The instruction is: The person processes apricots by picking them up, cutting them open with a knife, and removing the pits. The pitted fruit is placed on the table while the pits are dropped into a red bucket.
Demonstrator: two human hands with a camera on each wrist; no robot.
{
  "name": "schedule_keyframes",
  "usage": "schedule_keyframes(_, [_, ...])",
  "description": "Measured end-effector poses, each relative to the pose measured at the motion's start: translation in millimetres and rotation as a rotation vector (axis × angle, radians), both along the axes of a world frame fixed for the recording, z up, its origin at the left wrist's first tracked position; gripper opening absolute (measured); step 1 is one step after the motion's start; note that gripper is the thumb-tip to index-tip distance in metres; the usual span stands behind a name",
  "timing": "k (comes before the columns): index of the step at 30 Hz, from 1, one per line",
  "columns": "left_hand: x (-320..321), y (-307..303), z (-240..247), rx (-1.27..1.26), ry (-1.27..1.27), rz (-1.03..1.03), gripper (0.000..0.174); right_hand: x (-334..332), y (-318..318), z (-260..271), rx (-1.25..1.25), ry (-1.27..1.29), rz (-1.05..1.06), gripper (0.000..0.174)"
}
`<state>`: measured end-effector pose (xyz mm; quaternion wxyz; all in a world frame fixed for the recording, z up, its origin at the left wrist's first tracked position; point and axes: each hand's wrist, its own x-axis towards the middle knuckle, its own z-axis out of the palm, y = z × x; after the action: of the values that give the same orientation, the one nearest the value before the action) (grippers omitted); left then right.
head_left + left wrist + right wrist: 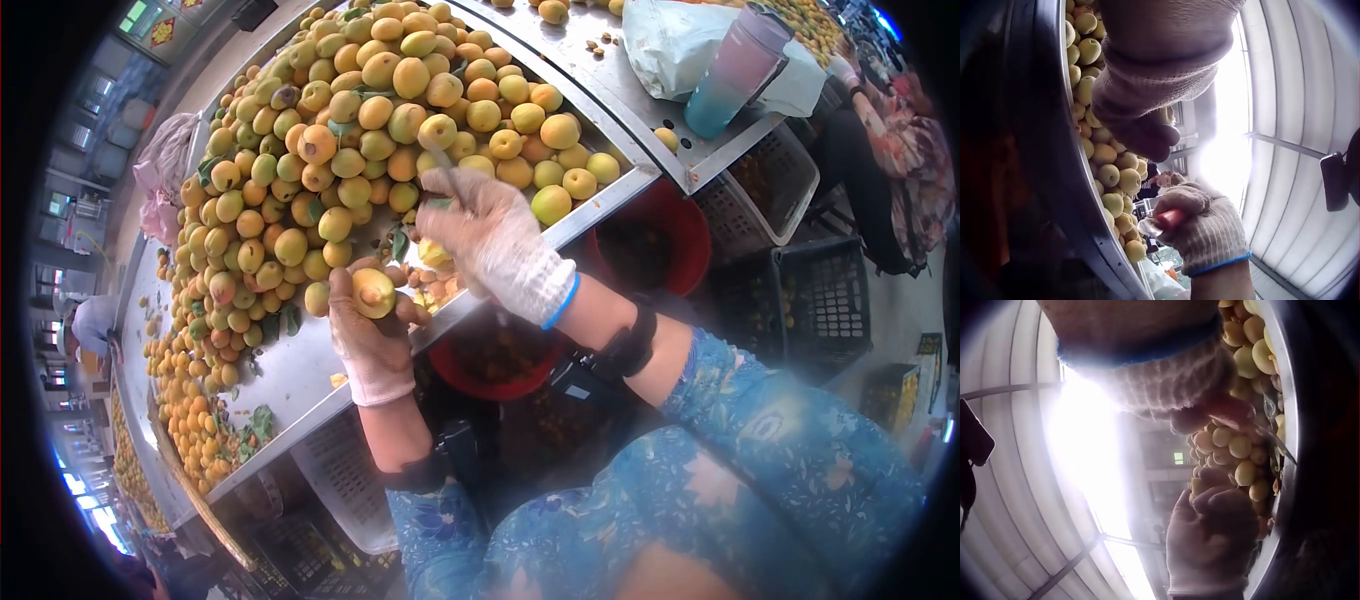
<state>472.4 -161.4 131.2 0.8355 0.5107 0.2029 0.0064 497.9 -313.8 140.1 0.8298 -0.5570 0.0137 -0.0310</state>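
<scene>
My gloved left hand (372, 345) holds a cut apricot (375, 293) near the front edge of the metal table. Its cut face is turned up, showing yellow flesh and a brownish centre. To the right and slightly higher, my gloved right hand (497, 238) grips a small knife (1171, 217) by its red handle. The short blade sticks out past the fingers, apart from the apricot and blurred in the head view. A large heap of whole apricots (300, 190) lies just beyond both hands. Cut pieces and pits (432, 287) are scattered on the table between the hands.
The table's raised metal rim (300, 432) runs in front of me. Below it stand a red bucket (495, 365), another red bucket (690, 240) and a black crate (825, 310). A tumbler (735, 75) and white plastic bag (660, 45) sit at upper right, near another person (905, 150).
</scene>
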Motion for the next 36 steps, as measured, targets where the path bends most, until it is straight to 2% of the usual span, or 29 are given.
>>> schedule_keyframes(1, [0, -3, -1, -0.003, 0.003, -0.006, 0.047, 2, -6, 8, -0.003, 0.003, -0.006, 0.041])
schedule_keyframes(4, [-5, -30, 6, -0.008, 0.003, -0.04, 0.045, 6, -27, 27, 0.477, 0.083, -0.038, 0.021])
schedule_keyframes(5, [-5, -33, 4, -0.009, 0.008, -0.054, 0.045, 4, -32, 30, 0.476, 0.085, -0.052, 0.021])
schedule_keyframes(7, [-8, -39, -2, 0.001, 0.082, -0.129, 0.047, 1, -40, 36, 0.537, -0.078, -0.049, 0.025])
schedule_keyframes(9, [-13, -47, -5, 0.08, 0.15, -0.23, 0.045, -1, -36, 39, 0.529, -0.127, -0.129, 0.026])
schedule_keyframes(12, [-16, -58, -7, 0.095, 0.121, -0.227, 0.044, -7, -31, 42, 0.493, -0.167, -0.146, 0.026])
schedule_keyframes(15, [-19, -68, -1, 0.149, 0.16, -0.128, 0.044, -11, -29, 44, 0.48, -0.198, -0.152, 0.022])
schedule_keyframes(18, [-22, -70, -3, 0.213, 0.109, -0.131, 0.043, -13, -28, 39, 0.29, -0.308, -0.127, 0.016])
schedule_keyframes(19, [-24, -71, -4, 0.339, 0.059, -0.118, 0.041, -11, -24, 35, 0.29, -0.306, -0.127, 0.016])
schedule_keyframes(20, [-25, -73, -6, 0.465, 0.009, -0.104, 0.04, -8, -19, 31, 0.22, -0.423, -0.202, 0.016])
schedule_keyframes(21, [-26, -74, -7, 0.465, 0.011, -0.105, 0.04, -6, -16, 32, 0.148, -0.54, -0.277, 0.015])
schedule_keyframes(22, [-27, -75, -8, 0.49, -0.022, -0.084, 0.039, -9, -20, 32, 0.191, -0.446, -0.176, 0.014])
schedule_keyframes(23, [-29, -75, -9, 0.516, -0.055, -0.063, 0.038, -11, -22, 32, 0.191, -0.444, -0.176, 0.014])
schedule_keyframes(24, [-29, -74, -12, 0.516, -0.052, -0.062, 0.038, -11, -24, 35, 0.316, -0.336, -0.13, 0.014])
schedule_keyframes(25, [-29, -73, -15, 0.623, -0.123, -0.083, 0.031, -10, -25, 36, 0.44, -0.227, -0.082, 0.014])
schedule_keyframes(26, [-29, -73, -17, 0.731, -0.194, -0.103, 0.024, -8, -24, 34, 0.446, -0.23, -0.113, 0.015])
schedule_keyframes(27, [-30, -72, -16, 0.731, -0.192, -0.101, 0.024, -1, -22, 27, 0.446, -0.228, -0.111, 0.015])
schedule_keyframes(29, [-33, -72, -14, 1.039, -0.289, -0.14, 0.01, 13, -17, 16, 0.114, -0.504, -0.337, 0.018])
schedule_keyframes(30, [-33, -69, -17, 1.04, -0.288, -0.144, 0.01, -3, -30, 37, 0.588, -0.046, -0.031, 0.019])
schedule_keyframes(32, [-30, -62, -25, 1.447, -0.529, -0.182, 0.021, -5, -23, 39, 0.527, -0.038, -0.052, 0.021])
schedule_keyframes(34, [-30, -62, -21, 1.432, -0.508, -0.206, 0.022, -2, -19, 41, 0.452, -0.025, -0.067, 0.026])
schedule_keyframes(36, [-32, -60, -17, 1.406, -0.465, -0.262, 0.025, -1, -26, 39, 0.481, -0.007, -0.03, 0.027])
